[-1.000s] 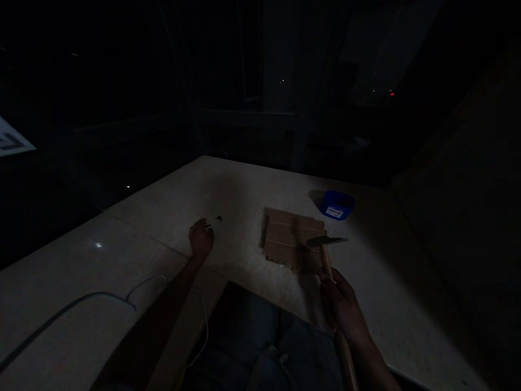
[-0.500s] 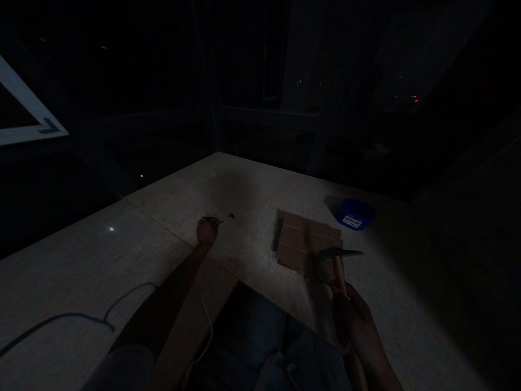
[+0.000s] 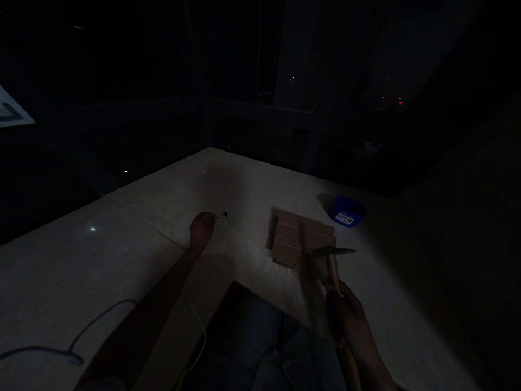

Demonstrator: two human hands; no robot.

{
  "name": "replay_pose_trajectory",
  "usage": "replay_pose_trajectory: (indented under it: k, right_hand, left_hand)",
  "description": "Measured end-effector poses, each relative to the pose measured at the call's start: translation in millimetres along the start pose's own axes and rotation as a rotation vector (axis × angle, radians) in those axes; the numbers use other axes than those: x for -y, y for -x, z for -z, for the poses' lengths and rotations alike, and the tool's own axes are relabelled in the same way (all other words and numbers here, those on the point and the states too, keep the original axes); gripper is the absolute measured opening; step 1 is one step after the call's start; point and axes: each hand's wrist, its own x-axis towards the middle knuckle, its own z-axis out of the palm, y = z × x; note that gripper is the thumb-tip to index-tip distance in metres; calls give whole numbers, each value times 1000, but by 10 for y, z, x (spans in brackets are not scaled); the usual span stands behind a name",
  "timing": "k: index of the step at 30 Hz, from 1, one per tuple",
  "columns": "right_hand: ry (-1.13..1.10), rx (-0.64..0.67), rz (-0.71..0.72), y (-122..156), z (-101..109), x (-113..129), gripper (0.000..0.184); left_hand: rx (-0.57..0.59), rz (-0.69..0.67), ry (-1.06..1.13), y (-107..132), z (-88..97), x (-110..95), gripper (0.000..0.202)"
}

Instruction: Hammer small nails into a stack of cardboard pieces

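- A hammer is clamped by its handle in the right hand, its head seen against the cardboard.
- Small dark pieces are neared by the left hand; whether one is pinched cannot be told.

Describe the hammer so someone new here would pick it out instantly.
On the pale tabletop, find the flat brown cardboard. Nearer the camera, toward its right, the right hand grips the hammer. Unlike the cardboard or the blue container, it has a long wooden handle topped by a dark, narrow head.
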Motion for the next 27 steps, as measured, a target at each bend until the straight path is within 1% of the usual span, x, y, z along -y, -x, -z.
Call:
replay_pose_trajectory:
  k: [2,3,5,6,10,12,14,16,18,20,22,25,27]
  right_hand:
    - [-5,-3,-2,-9,12,11,55]
    - [-9,-10,-1,-13,15,18,55]
    - [-21,-29,-4,-18,14,31,55]
    - [-31,-32,-8,-18,11,35,55]
    - [-69,-40,-17,-11,11,20,56]
    - [-61,-55,-11,-2,21,-2,54]
    - [-46,-63,-4,7,36,-23,52]
    - [-36,-70,3,12,53,-40,51]
    - [-30,-86,6,8,71,-60,52]
    - [-25,-111,0,-5,95,-96,51]
    - [-18,-141,12,-27,125,-153,50]
    - [-8,-170,72,-64,167,-262,48]
    - [-7,-166,70,-84,180,-325,48]
  left_hand:
    - [16,0,202,33,-51,-220,20]
    - [42,12,317,55,-92,-349,21]
    - [121,54,503,118,-197,-632,24]
    - [168,77,562,158,-257,-781,25]
    - [365,162,661,361,-534,-1331,21]
    - [470,195,732,468,-688,-1543,21]
    - [575,226,816,568,-842,-1708,22]
    - [655,242,849,655,-987,-1834,20]
    - [698,206,822,728,-1114,-1926,18]
    - [708,123,772,788,-1223,-1987,15]
    - [693,30,690,840,-1316,-2013,16]
    - [664,-118,531,903,-1419,-1998,22]
    - [675,-219,451,936,-1455,-1972,23]
